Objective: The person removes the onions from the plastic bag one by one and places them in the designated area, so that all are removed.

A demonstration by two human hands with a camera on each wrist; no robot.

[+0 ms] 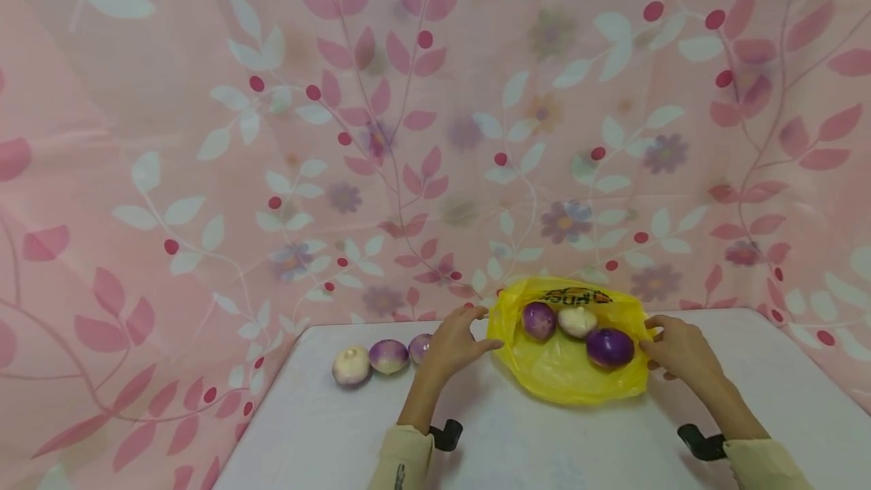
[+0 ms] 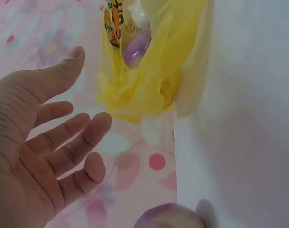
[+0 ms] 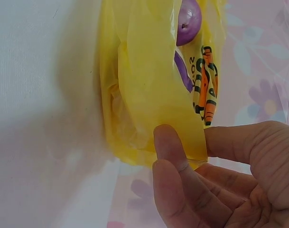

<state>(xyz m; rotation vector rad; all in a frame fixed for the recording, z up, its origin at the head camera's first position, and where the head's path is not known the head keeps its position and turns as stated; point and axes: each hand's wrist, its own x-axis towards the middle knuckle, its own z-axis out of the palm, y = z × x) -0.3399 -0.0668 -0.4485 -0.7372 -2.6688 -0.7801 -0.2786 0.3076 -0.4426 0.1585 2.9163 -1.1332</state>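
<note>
A yellow plastic bag (image 1: 554,388) with dark and orange print lies on the table, its mouth spread toward me. Inside it are a purple turnip (image 1: 540,321), a whitish turnip (image 1: 577,320) and a dark purple turnip (image 1: 610,348). My right hand (image 1: 683,351) pinches the bag's right edge between thumb and fingers, as the right wrist view shows. On the other side, my left hand (image 1: 452,344) is beside the bag's left edge. In the left wrist view its fingers (image 2: 70,152) are spread, loosely bent and hold nothing.
Left of the left hand, a row holds a whitish turnip (image 1: 352,366), a purple-and-white turnip (image 1: 389,356) and another purple turnip (image 1: 419,346), partly hidden by that hand. They stand on a white-covered table (image 1: 544,452). Behind it hangs a pink floral cloth (image 1: 435,134).
</note>
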